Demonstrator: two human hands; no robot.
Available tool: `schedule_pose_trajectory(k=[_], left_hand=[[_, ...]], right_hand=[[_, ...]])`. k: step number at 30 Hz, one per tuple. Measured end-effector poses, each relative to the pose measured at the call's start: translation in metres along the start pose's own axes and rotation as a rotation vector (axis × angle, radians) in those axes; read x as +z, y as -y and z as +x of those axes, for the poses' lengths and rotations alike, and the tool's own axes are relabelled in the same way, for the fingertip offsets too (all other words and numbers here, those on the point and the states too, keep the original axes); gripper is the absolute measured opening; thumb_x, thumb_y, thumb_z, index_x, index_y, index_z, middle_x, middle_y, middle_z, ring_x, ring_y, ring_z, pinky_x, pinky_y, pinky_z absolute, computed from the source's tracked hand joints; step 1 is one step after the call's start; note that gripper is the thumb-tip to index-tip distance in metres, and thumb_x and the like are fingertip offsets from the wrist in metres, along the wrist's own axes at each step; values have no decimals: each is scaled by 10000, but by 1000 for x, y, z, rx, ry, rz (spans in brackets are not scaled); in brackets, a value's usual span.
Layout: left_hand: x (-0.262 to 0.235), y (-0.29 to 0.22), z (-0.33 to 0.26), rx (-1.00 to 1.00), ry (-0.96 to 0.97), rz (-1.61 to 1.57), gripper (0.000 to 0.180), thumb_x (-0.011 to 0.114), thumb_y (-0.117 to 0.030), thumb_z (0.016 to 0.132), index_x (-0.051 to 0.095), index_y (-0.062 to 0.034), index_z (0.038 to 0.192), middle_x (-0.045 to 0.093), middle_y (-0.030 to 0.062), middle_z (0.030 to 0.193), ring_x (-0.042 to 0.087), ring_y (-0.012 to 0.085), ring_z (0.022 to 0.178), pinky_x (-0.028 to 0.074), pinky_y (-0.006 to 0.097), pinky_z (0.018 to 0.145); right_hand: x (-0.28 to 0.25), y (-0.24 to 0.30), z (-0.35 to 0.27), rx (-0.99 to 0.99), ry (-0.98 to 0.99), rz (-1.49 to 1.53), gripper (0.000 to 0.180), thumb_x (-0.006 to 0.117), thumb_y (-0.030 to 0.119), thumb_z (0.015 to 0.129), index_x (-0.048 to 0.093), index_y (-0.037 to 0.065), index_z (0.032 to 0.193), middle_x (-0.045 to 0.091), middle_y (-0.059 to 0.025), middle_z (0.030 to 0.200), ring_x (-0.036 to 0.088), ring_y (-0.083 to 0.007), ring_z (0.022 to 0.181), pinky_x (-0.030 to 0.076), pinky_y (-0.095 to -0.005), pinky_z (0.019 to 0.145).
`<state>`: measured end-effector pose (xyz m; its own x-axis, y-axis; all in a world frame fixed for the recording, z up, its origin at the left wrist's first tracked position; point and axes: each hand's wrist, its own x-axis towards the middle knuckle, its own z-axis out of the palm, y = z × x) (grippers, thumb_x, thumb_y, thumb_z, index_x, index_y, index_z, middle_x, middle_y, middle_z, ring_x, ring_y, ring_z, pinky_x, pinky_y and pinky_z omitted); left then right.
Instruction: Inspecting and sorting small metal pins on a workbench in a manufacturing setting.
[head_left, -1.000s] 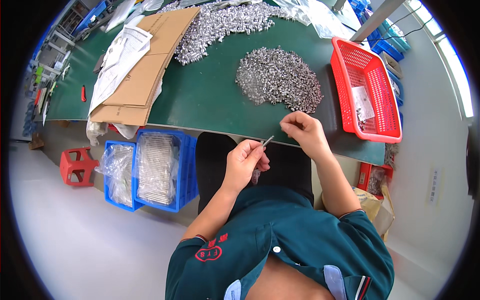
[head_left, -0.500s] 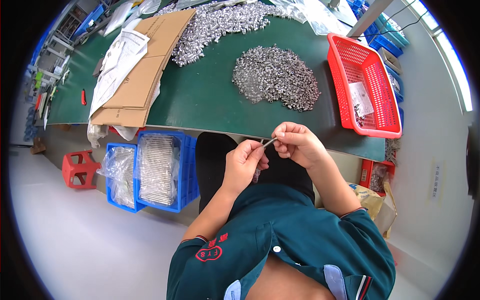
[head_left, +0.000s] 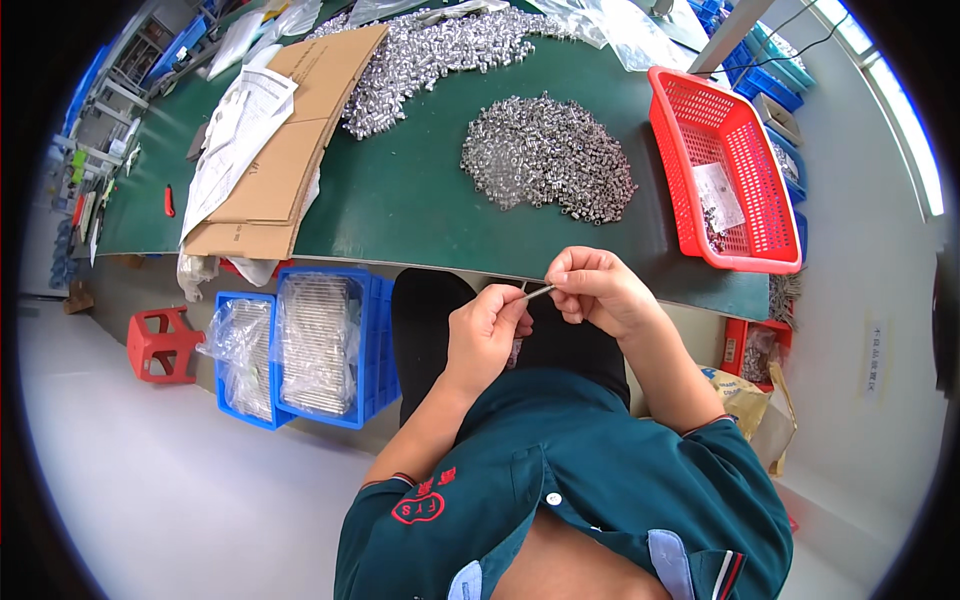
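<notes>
Between my hands, just off the table's near edge, is a thin greyish metal rod. My left hand is closed, its thumb and fingers pinching the rod's left end. At the other end, my right hand grips it between thumb and curled fingers. The ends are hidden by my fingers, so I cannot tell whether a small part sits on the rod. Beyond my hands, a heap of small silvery metal sleeves lies on the green table.
A red plastic basket holding a paper slip stands at the table's right. Cardboard sheets and papers lie left, and a larger pile of shiny metal parts is behind. Blue crates of wrapped rods and a red stool sit below left.
The rod lies flatter now, its right end slightly lower than before. Both hands keep their pinch and have barely moved.
</notes>
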<state>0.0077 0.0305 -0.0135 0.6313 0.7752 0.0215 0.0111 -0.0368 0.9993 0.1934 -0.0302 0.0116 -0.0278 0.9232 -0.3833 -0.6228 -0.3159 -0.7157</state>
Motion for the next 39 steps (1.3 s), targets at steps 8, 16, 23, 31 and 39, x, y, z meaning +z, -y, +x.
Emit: schedule_pose_trajectory(k=[8, 16, 23, 31, 39], left_hand=[[0, 2, -1, -53, 25, -118, 100, 543, -58, 926, 594, 26, 908, 627, 55, 700, 631, 110, 618, 525, 237, 567], [1, 9, -1, -108, 73, -304, 118, 527, -86, 943, 585, 16, 929, 622, 58, 703, 612, 113, 588, 505, 229, 535], [-1, 9, 4, -207, 82, -445, 142, 527, -128, 954, 566, 7, 940, 612, 68, 698, 600, 127, 566, 509, 238, 530], [-3, 12, 3, -339, 233, -764, 180, 571, -190, 930, 571, -12, 907, 610, 90, 667, 588, 173, 538, 487, 271, 504], [3, 7, 0, -328, 241, -693, 176, 558, -190, 938, 567, -16, 918, 613, 88, 687, 598, 171, 539, 490, 270, 487]], right_hand=[[8, -10, 0, -32, 89, 226, 69, 591, 107, 891, 563, 48, 868, 518, -17, 692, 461, -100, 593, 371, -250, 499], [16, -17, -1, -119, 62, 235, 89, 570, 123, 909, 581, 38, 886, 532, -13, 717, 487, -102, 616, 407, -249, 532], [19, 1, -6, -252, -165, -295, 219, 570, 174, 935, 606, 7, 1072, 599, -12, 816, 519, -57, 703, 431, -206, 626], [13, 0, -2, -434, -172, -761, 77, 633, 26, 864, 619, -8, 931, 597, -3, 809, 542, -60, 714, 462, -210, 648], [16, 9, -8, -389, -105, -702, 65, 645, 31, 852, 622, -18, 888, 618, -14, 757, 563, -55, 728, 478, -228, 662]])
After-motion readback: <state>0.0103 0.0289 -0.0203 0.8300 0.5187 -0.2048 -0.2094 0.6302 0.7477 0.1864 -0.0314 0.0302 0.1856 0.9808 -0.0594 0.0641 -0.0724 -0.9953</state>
